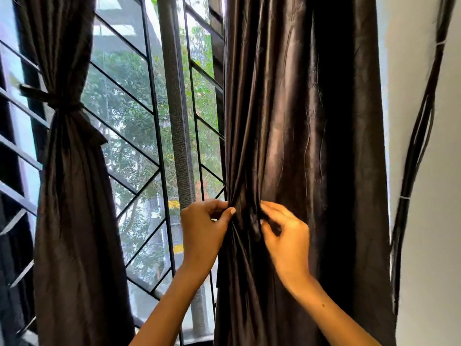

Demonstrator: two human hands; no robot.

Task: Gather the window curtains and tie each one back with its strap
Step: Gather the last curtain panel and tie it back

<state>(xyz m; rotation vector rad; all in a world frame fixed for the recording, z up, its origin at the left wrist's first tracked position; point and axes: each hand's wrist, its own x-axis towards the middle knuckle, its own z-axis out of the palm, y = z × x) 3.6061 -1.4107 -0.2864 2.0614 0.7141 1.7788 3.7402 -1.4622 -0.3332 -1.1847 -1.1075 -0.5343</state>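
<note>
The right curtain (299,121), a dark glossy fabric panel, is hanging in the right half of the view, from 12 o'clock down to 6 o'clock. Its folds are converging toward a bunched point at about 5 o'clock from the view centre, where both hands are working.

The left hand (203,233) is reaching up from 6 o'clock and is sitting at the curtain's left edge. Its fingers are curling inward, and the thumb is pressing against the fabric, so the hand is pinching the gathered edge.

The right hand (287,236) is sitting just beside it, at 3 o'clock from the left hand, on the front of the same bunch. Its fingers are curling into the folds and gripping a dark bundle of fabric. Whether that bundle is the curtain's strap or only gathered cloth cannot be told, since the hand is slightly blurred.

The left curtain (74,196) is hanging at 9 o'clock, well apart from the hands. It is already gathered, and a dark strap (53,101) is cinching it at about 10 o'clock, with one end trailing leftward.

Between the two curtains, the window grille (139,116) is showing dark diagonal bars, with a grey vertical post (178,121) at 12 o'clock. Green foliage is showing through the glass.

At 3 o'clock, a bundle of black cables (414,146) is running down the white wall (434,221), beside the right curtain.
</note>
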